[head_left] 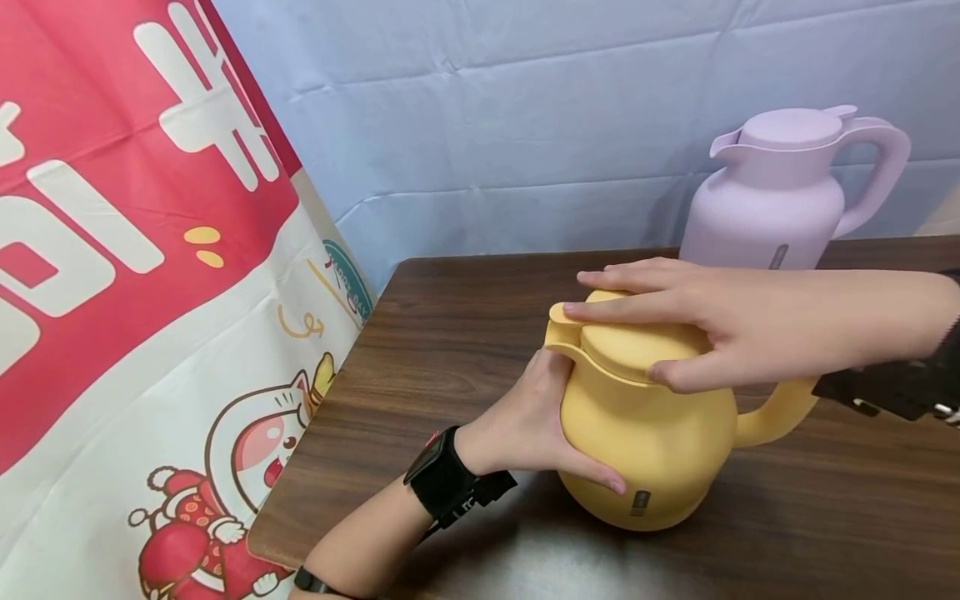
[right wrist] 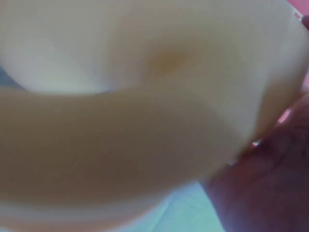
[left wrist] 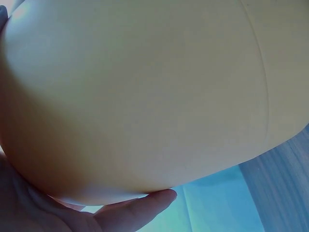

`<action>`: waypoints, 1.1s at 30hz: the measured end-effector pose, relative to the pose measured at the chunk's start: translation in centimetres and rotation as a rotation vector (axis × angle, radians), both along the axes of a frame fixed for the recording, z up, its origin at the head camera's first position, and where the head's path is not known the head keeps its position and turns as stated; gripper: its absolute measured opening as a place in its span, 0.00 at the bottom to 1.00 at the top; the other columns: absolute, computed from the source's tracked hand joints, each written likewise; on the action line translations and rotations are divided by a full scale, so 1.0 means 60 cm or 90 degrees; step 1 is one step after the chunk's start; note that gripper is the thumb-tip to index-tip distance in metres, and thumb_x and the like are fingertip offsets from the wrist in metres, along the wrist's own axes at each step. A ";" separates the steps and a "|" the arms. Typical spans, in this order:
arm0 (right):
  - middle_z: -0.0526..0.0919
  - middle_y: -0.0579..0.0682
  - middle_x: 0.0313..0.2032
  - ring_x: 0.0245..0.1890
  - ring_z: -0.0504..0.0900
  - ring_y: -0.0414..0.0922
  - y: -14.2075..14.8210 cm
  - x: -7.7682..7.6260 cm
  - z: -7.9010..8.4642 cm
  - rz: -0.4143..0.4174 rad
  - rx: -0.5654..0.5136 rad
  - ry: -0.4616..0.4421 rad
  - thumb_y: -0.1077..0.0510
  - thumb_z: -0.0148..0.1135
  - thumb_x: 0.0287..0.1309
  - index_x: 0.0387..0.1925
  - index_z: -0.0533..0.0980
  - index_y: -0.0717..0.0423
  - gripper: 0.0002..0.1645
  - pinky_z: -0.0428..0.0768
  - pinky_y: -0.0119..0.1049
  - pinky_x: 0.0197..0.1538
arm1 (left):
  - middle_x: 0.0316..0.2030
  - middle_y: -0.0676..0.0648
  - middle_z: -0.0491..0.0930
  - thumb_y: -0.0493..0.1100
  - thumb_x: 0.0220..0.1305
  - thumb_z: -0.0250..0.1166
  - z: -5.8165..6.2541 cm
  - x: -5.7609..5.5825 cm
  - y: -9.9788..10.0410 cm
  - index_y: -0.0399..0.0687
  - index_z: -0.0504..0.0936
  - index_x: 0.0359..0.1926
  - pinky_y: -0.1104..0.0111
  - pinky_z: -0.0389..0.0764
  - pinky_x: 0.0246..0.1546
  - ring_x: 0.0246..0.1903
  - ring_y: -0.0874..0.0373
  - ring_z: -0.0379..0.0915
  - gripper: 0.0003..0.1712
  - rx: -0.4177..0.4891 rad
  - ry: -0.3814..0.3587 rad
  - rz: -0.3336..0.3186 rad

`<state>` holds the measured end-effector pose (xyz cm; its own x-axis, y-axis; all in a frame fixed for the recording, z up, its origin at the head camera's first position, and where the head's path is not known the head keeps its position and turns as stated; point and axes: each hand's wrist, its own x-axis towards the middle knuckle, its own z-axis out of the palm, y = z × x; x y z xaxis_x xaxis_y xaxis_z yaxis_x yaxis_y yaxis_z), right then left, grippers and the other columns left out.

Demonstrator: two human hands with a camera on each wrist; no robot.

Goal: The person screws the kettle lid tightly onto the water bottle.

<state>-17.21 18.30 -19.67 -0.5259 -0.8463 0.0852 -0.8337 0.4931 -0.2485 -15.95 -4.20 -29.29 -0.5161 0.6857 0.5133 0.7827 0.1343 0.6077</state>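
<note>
A yellow thermal jug (head_left: 648,442) stands on the table in the head view, its spout towards the left and its handle (head_left: 780,417) towards the right. My left hand (head_left: 525,417) holds the jug's round body from the left, thumb across the front, other fingers round the far side. Across the yellow lid (head_left: 645,343) lies my right hand (head_left: 720,308), fingers extended over its top and thumb at the near edge. The jug's body (left wrist: 145,96) fills most of the left wrist view. Its handle (right wrist: 106,145) looms large and blurred in the right wrist view, beside the right palm.
A lilac jug (head_left: 765,208) of similar shape stands at the back right, partly behind the right hand. The brown wooden table (head_left: 420,350) ends at the left beside a red and white printed cloth (head_left: 150,358). Pale blue sheeting (head_left: 525,125) hangs behind.
</note>
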 end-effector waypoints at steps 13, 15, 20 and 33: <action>0.74 0.39 0.58 0.49 0.78 0.45 -0.003 0.013 0.001 -0.127 0.017 0.197 0.19 0.54 0.44 0.66 0.59 0.18 0.44 0.77 0.47 0.39 | 0.54 0.49 0.67 0.41 0.20 0.86 0.001 0.000 0.001 0.44 0.58 0.62 0.72 0.69 0.55 0.54 0.68 0.64 0.64 -0.001 -0.032 -0.010; 0.77 0.35 0.51 0.43 0.79 0.42 0.000 0.012 0.000 -0.123 0.008 0.233 0.17 0.54 0.40 0.65 0.64 0.25 0.49 0.76 0.44 0.39 | 0.54 0.49 0.67 0.41 0.20 0.86 0.001 0.000 0.001 0.44 0.58 0.62 0.72 0.69 0.55 0.53 0.67 0.65 0.64 -0.001 -0.036 -0.010; 0.72 0.30 0.33 0.34 0.71 0.34 0.013 0.007 -0.001 -0.120 -0.006 0.270 0.15 0.56 0.34 0.60 0.75 0.43 0.55 0.68 0.38 0.45 | 0.53 0.50 0.68 0.42 0.19 0.87 0.000 0.001 0.001 0.45 0.59 0.62 0.71 0.68 0.55 0.53 0.68 0.64 0.64 0.000 -0.030 -0.003; 0.71 0.36 0.44 0.39 0.69 0.36 0.052 0.012 -0.009 -0.131 -0.045 0.294 0.20 0.66 0.30 0.55 0.79 0.43 0.50 0.70 0.39 0.37 | 0.53 0.50 0.68 0.43 0.18 0.87 -0.001 -0.001 0.001 0.45 0.59 0.62 0.71 0.67 0.55 0.53 0.68 0.64 0.65 0.003 -0.008 -0.001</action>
